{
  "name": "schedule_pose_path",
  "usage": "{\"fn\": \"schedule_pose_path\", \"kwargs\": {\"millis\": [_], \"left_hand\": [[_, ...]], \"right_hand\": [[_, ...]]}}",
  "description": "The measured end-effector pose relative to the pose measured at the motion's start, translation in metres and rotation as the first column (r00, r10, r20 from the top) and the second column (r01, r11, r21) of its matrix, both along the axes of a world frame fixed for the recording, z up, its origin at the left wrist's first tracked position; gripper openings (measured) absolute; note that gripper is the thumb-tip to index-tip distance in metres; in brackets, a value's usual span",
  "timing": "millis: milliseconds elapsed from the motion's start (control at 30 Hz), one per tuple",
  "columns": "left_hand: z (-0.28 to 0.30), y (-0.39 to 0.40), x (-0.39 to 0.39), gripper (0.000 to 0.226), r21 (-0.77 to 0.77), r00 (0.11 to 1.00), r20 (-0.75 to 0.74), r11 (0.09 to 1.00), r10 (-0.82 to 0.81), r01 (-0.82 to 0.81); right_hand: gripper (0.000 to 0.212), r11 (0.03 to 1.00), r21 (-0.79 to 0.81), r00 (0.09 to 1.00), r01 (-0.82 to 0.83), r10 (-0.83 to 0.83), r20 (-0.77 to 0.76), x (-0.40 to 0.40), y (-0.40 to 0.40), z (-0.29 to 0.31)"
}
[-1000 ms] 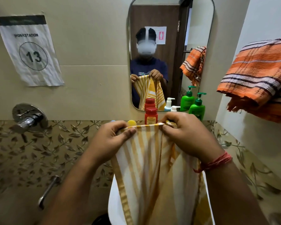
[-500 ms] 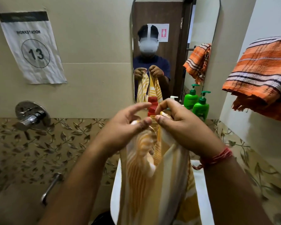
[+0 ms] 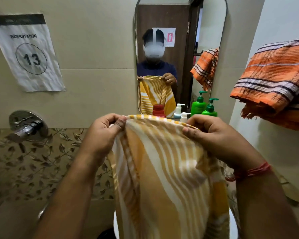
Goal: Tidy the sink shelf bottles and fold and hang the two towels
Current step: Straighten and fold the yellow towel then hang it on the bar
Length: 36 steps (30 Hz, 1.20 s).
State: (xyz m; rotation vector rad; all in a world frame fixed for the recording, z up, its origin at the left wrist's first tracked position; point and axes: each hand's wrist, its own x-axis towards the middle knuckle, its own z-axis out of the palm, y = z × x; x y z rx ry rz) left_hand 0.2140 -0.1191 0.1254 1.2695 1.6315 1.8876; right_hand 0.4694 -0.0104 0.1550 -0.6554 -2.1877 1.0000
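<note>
A yellow and white striped towel [image 3: 164, 169] hangs in front of me over the sink. My left hand [image 3: 105, 131] pinches its top edge at the left corner. My right hand [image 3: 212, 133] pinches the same edge at the right, so the edge is stretched between them. An orange striped towel [image 3: 273, 80] hangs folded on the right wall. Behind the yellow towel, on the shelf under the mirror, stand a red-capped bottle [image 3: 160, 115], a white pump bottle [image 3: 184, 116] and a green pump bottle [image 3: 210, 109], all partly hidden.
A mirror [image 3: 179, 49] on the wall reflects me, the towels and the bottles. A chrome tap [image 3: 27, 125] juts out at the left. A paper sign marked 13 [image 3: 28, 54] is stuck to the wall. The white sink rim [image 3: 116, 225] shows low down.
My hands were together half a second ago with the towel bunched. They have moved apart and the top edge is now spread wide between them.
</note>
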Motion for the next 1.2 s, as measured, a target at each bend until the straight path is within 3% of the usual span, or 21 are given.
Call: {"fn": "schedule_pose_path", "kwargs": {"millis": [67, 200, 267, 333, 467, 633, 800, 933, 1067, 1133, 1200], "left_hand": [[0.001, 0.000, 0.010, 0.011, -0.077, 0.991, -0.099, 0.994, -0.090, 0.082], [0.012, 0.003, 0.043, 0.049, -0.165, 0.891, -0.118, 0.894, -0.438, 0.417], [0.015, 0.004, 0.051, 0.046, -0.171, 0.852, -0.171, 0.867, -0.495, 0.469], [0.015, 0.005, 0.053, 0.038, -0.173, 0.857, -0.236, 0.887, -0.459, 0.427], [0.018, 0.003, 0.058, 0.034, -0.076, 0.894, -0.376, 0.970, -0.244, 0.233], [0.025, 0.000, 0.059, 0.024, 0.203, 0.991, -0.106, 0.974, -0.080, 0.100], [0.030, -0.005, 0.051, 0.024, 0.310, 0.999, 0.033, 0.950, 0.021, -0.030], [0.025, 0.003, 0.040, 0.014, 0.118, 0.994, -0.078, 0.991, 0.073, -0.063], [0.019, 0.007, 0.059, 0.050, -0.167, 0.925, -0.268, 0.958, -0.271, 0.232], [0.016, 0.010, 0.070, 0.037, -0.253, 0.866, -0.269, 0.899, -0.421, 0.358], [0.013, 0.012, 0.073, 0.023, -0.247, 0.881, -0.253, 0.908, -0.399, 0.340]], "right_hand": [[0.012, 0.994, 0.109, 0.997, 0.008, -0.016, 0.073, -0.008, -0.007, 0.004], [0.014, 0.970, 0.235, 0.997, 0.068, -0.073, 0.014, -0.029, -0.024, 0.010], [0.014, 0.927, 0.359, 0.993, 0.111, -0.121, 0.007, -0.034, -0.028, 0.011], [0.014, 0.893, 0.421, 0.987, 0.159, -0.158, -0.037, -0.034, -0.029, 0.011], [0.018, 0.908, 0.331, 0.965, 0.258, -0.221, -0.144, -0.031, -0.030, 0.010], [0.010, 0.840, 0.500, 0.964, 0.210, -0.265, 0.039, -0.028, -0.027, 0.001], [0.018, 0.775, 0.502, 0.844, 0.385, -0.515, 0.147, -0.016, -0.004, -0.016], [0.028, 0.890, 0.308, 0.921, 0.336, -0.378, 0.089, -0.009, -0.003, -0.012], [0.013, 0.941, 0.283, 0.982, 0.185, -0.187, -0.019, -0.028, -0.021, -0.005], [0.011, 0.943, 0.296, 0.989, 0.149, -0.135, -0.065, -0.037, -0.026, -0.002], [0.009, 0.915, 0.358, 0.981, 0.187, -0.155, -0.117, -0.041, -0.025, -0.002]]}}
